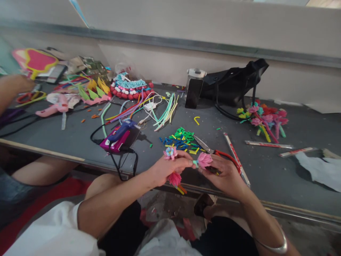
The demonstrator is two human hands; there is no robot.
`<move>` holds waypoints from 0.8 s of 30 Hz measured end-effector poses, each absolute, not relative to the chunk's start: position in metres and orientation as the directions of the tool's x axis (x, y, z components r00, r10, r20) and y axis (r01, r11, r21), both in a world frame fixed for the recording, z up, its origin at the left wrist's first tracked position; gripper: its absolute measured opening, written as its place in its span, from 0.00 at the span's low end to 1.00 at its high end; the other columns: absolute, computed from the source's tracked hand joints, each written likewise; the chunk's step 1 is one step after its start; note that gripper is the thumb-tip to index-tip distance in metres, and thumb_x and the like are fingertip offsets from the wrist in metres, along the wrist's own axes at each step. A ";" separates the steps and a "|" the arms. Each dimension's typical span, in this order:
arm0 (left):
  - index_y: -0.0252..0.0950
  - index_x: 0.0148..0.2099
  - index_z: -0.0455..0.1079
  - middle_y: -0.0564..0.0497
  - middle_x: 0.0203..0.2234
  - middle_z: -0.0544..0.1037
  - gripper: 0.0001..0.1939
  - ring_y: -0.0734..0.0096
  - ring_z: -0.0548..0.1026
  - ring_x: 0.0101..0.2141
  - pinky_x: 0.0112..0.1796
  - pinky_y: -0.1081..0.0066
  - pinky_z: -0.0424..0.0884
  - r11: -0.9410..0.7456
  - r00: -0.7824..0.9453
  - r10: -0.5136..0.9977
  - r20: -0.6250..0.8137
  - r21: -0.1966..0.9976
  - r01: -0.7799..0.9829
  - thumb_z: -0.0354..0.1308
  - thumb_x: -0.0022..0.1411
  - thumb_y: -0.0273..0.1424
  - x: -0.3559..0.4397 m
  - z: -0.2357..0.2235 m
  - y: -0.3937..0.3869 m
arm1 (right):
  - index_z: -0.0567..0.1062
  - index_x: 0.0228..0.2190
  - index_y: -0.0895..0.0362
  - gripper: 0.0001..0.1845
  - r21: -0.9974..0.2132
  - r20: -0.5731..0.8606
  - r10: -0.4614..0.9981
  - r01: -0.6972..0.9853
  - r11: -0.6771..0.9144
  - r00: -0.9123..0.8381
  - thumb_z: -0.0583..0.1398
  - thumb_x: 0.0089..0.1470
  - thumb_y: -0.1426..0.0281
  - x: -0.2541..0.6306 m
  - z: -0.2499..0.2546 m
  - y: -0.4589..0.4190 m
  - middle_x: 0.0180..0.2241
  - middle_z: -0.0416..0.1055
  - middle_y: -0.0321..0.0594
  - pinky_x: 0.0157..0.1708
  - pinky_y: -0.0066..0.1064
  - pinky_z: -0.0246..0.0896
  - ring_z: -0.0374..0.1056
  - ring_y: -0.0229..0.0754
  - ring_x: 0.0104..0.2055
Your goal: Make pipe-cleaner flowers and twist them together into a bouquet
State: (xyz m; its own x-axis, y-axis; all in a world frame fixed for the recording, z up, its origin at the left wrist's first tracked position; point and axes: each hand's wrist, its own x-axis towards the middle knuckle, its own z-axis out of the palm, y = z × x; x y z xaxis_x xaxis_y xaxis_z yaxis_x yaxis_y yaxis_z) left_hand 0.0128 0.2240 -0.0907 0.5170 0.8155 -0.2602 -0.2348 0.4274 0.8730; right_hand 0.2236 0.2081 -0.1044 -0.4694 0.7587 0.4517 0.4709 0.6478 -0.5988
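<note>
My left hand [166,168] is closed around several small craft flowers. A pink and light-blue flower [170,153] shows above its fingers, and a deeper pink flower [174,178] hangs below with yellow and orange stem ends. Between thumb and fingertips it also touches a light green stem [195,164]. My right hand [225,176] has its fingers closed at a pink flower [205,160] on that stem; part of the grip is hidden. Just beyond the hands lie scissors [204,144] with red handles and a heap of short green, blue and yellow pieces [183,137].
A blue glue gun [121,131] rests on a magenta box [117,142] at left. Behind stand a bottle [196,73], a phone [193,93] and a black bag [231,83]. Finished flowers [266,117] lie at right. Another person's hand [20,85] holds something far left.
</note>
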 end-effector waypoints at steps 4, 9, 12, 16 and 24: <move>0.31 0.29 0.74 0.51 0.24 0.77 0.08 0.85 0.55 0.16 0.19 0.75 0.47 0.484 0.670 0.698 -0.255 0.857 -0.178 0.65 0.48 0.32 0.010 -0.090 0.222 | 0.75 0.29 0.55 0.06 -0.668 0.394 0.755 0.401 0.627 -0.524 0.60 0.57 0.76 0.223 -0.098 0.208 0.28 0.73 0.38 0.32 0.31 0.62 0.69 0.39 0.31; 0.33 0.30 0.78 0.51 0.25 0.79 0.08 0.77 0.69 0.24 0.25 0.76 0.61 0.421 0.793 0.536 -0.290 0.906 0.046 0.66 0.47 0.31 0.008 -0.095 0.221 | 0.77 0.32 0.56 0.04 -0.696 0.332 0.756 0.394 0.600 -0.565 0.61 0.59 0.71 0.223 -0.098 0.206 0.28 0.74 0.37 0.33 0.29 0.61 0.69 0.38 0.31; 0.34 0.30 0.78 0.53 0.25 0.79 0.05 0.75 0.72 0.27 0.31 0.76 0.66 0.364 0.808 0.498 -0.315 0.921 0.135 0.65 0.47 0.28 0.010 -0.100 0.221 | 0.77 0.32 0.55 0.04 -0.637 0.367 0.732 0.418 0.648 -0.574 0.61 0.59 0.71 0.224 -0.101 0.206 0.28 0.75 0.37 0.35 0.30 0.62 0.69 0.38 0.32; 0.35 0.29 0.77 0.58 0.20 0.74 0.03 0.78 0.67 0.24 0.28 0.78 0.63 0.171 0.794 0.535 -0.289 0.957 0.233 0.62 0.49 0.26 0.010 -0.101 0.223 | 0.77 0.32 0.55 0.05 -0.564 0.391 0.721 0.470 0.679 -0.572 0.61 0.59 0.71 0.224 -0.099 0.207 0.29 0.76 0.38 0.35 0.31 0.62 0.70 0.39 0.32; 0.34 0.29 0.77 0.57 0.21 0.74 0.03 0.78 0.68 0.25 0.29 0.78 0.63 0.082 0.779 0.574 -0.251 0.965 0.250 0.61 0.50 0.26 0.006 -0.097 0.227 | 0.77 0.33 0.54 0.03 -0.507 0.501 0.724 0.517 0.690 -0.474 0.62 0.57 0.74 0.225 -0.095 0.204 0.28 0.76 0.37 0.35 0.32 0.64 0.70 0.38 0.32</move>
State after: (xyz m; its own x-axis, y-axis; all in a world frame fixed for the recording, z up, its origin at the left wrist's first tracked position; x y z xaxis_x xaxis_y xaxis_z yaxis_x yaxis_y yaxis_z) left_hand 0.0062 0.2273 -0.0970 0.7794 0.5742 -0.2506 0.2500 0.0816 0.9648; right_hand 0.2250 0.2039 -0.0946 -0.4739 0.7240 0.5013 0.5168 0.6896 -0.5074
